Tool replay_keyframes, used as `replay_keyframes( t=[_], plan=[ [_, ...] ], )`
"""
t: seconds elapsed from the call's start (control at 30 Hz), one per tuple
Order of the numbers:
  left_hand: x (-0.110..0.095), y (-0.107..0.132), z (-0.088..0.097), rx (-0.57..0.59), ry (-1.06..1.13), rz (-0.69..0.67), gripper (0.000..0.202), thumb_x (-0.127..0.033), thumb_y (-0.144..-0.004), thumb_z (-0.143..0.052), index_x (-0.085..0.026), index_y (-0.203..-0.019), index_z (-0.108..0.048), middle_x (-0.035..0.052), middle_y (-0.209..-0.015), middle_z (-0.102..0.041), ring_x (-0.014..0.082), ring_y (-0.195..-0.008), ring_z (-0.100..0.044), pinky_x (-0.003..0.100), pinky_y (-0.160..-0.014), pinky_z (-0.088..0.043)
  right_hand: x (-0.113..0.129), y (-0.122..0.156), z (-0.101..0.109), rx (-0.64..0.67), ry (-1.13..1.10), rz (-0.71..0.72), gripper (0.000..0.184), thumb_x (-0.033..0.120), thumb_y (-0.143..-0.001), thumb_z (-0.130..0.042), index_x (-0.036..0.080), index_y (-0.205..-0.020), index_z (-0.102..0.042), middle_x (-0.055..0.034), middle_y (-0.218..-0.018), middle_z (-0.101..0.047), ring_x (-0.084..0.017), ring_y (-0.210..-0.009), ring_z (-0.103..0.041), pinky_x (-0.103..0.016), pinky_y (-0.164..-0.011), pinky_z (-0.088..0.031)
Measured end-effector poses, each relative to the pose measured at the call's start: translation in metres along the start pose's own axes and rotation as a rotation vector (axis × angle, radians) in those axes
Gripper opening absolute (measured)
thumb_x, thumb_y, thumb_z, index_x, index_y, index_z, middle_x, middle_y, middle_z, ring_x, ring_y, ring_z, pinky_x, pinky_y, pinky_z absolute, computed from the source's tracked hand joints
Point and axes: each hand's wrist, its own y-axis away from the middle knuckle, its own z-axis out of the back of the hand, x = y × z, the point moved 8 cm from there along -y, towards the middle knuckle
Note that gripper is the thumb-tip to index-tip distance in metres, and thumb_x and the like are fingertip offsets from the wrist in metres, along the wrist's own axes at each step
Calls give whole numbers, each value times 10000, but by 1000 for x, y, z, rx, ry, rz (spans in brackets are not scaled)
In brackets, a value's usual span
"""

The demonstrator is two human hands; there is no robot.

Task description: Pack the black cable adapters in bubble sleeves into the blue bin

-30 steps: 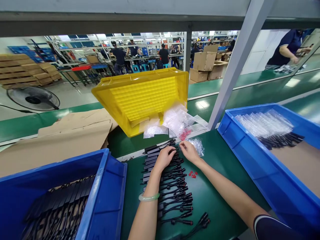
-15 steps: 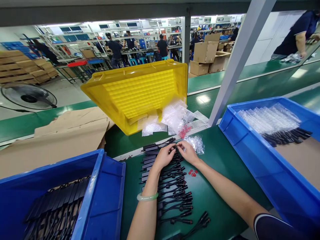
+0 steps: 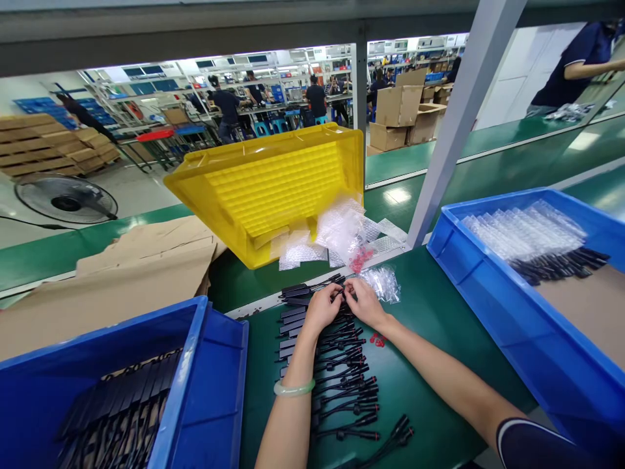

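A row of black cable connectors (image 3: 336, 371) lies on the green mat in front of me, several with red caps on their ends. My left hand (image 3: 319, 309) and my right hand (image 3: 364, 303) meet at the far end of the row, fingers curled and pinching one black connector (image 3: 340, 294) between them. A few loose red caps (image 3: 377, 339) lie just under my right wrist. A small bubble-wrap bag (image 3: 385, 283) rests right of my right hand.
A tilted yellow bin (image 3: 273, 189) spills bubble bags and red caps (image 3: 360, 259). Blue bins stand at left (image 3: 195, 391) with black parts and at right (image 3: 512, 345) with bagged cables. Cardboard (image 3: 122, 273) lies at left. A grey post (image 3: 454, 124) rises behind. Workers stand beyond.
My two hands have drawn closer together over the far end of the connector row. The view has shifted slightly; the bins and cables stay put.
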Motion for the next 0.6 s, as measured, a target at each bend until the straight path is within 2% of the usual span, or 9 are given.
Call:
replay_keyframes(
  t=[0.13,0.27,0.43,0.6],
  plan=[
    [2,1,3,-45,-55,1,133,-164,-800,-533,-198,-903,-611,31,-820,-692,180,-693,-633,289,-674,-476,5,-1,2,8,39,6,217,133,-850,-458,179,-1052,-524,-68,-879,-601,-214,-874,-566,-353,-818,-473],
    [1,2,7,-73,-69,-38,132,-162,-799,-538,-198,-907,-604,30,-836,-686,186,-773,-646,294,-743,-491,3,5,25,45,93,-8,166,137,-864,-457,187,-999,-541,-64,-901,-611,-205,-873,-565,-344,-812,-460],
    [-2,1,9,-109,-83,-87,157,-205,-808,-532,-194,-938,-620,57,-941,-690,212,-885,-638,342,-853,-485,0,37,60,254,184,-35,90,147,-876,-512,200,-835,-572,-26,-818,-614,-186,-800,-554,-321,-761,-443],
    [-4,2,16,-176,-132,-87,153,-241,-829,-507,-191,-898,-634,73,-939,-685,245,-920,-612,391,-884,-468,1,72,70,446,268,-77,82,166,-870,-589,197,-794,-595,-33,-845,-595,-196,-814,-540,-319,-719,-438]
  ],
)
